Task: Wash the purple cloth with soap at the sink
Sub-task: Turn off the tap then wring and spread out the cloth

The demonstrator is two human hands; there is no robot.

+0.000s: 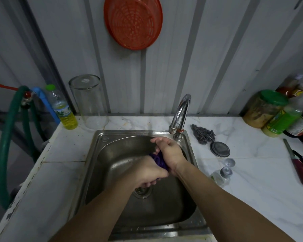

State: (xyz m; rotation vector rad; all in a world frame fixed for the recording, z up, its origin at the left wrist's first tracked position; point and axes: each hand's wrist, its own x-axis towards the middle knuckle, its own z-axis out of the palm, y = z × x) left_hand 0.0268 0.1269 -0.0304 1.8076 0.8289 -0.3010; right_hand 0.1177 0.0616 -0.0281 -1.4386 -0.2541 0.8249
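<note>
Both hands are over the sink [94, 172] basin, w/ the purple cloth [159, 160] bunched between them. The cloth shows only as a short twisted roll; its long axis runs roughly from upper left to lower right, one end going into each fist. The left hand [148, 173] is clenched round the near end, just above the drain, fingers curled under. The right hand [168, 151] is clenched on the far end, closer to the tap [181, 112], w/ fingertips pointing left and slightly up. So neither hand is nearer: both touch it, left on the person's side, right on the tap side.

Judging by the grip, this looks like a wring or a rub, w/ the 2 fists turning against each other along that axis. No water stream visible from the tap, and no suds that can be made out. The bottle of yellow liquid [65, 110], poss. the soap, stands well apart on the worktop [243, 180], back left. Can't tell how soapy the cloth is.
</note>
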